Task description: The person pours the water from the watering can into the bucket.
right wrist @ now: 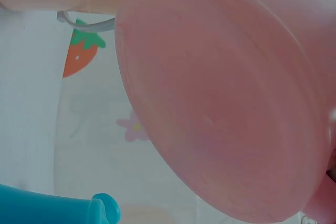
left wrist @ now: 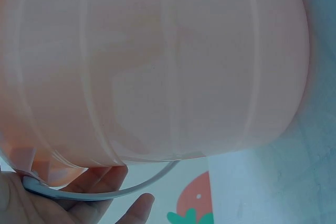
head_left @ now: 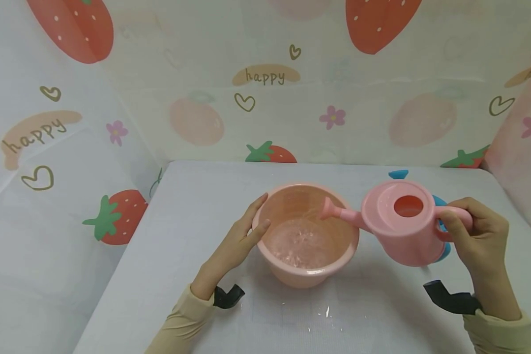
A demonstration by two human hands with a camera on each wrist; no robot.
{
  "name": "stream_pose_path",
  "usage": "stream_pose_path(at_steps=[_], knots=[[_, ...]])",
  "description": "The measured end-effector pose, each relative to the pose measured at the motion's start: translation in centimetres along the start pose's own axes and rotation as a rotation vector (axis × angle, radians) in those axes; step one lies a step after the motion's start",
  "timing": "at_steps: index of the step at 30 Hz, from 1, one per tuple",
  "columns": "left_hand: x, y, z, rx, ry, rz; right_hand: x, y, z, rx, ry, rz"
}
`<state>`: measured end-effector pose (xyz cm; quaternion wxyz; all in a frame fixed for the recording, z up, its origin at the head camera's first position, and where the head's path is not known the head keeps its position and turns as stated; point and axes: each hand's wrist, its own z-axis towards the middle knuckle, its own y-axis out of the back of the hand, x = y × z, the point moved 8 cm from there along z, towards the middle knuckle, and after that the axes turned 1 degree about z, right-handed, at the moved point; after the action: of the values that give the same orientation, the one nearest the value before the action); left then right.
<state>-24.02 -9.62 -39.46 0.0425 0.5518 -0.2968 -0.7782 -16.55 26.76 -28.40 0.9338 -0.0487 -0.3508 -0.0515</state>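
Note:
A light pink bucket (head_left: 292, 278) stands on the table with water (head_left: 301, 246) rippling inside. My left hand (head_left: 241, 236) holds its left rim, thumb over the edge; in the left wrist view, fingers (left wrist: 107, 179) lie beside the bucket's grey handle (left wrist: 100, 195). My right hand (head_left: 482, 236) grips the rear handle of a pink watering can (head_left: 407, 236), raised and tilted toward the bucket. The can's sprinkler head (head_left: 329, 209) is over the bucket's opening, and thin streams of water fall from it. In the right wrist view the can's underside (right wrist: 215, 114) fills much of the picture.
A blue plastic thing (head_left: 398, 174) stands behind the watering can, mostly hidden; a spout-like blue end (right wrist: 105, 208) shows in the right wrist view. Water drops (head_left: 327, 312) lie on the white tabletop (head_left: 194, 206) before the bucket. Strawberry-printed sheets (head_left: 332, 88) enclose the table.

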Motion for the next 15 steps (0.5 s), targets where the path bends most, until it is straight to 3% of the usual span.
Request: stream_pose_path(at_steps=[15], knots=[[-0.24,0.03,-0.19,0.0,0.001,0.008,-0.09,0.29,0.03,-0.001,-0.001,-0.005]])
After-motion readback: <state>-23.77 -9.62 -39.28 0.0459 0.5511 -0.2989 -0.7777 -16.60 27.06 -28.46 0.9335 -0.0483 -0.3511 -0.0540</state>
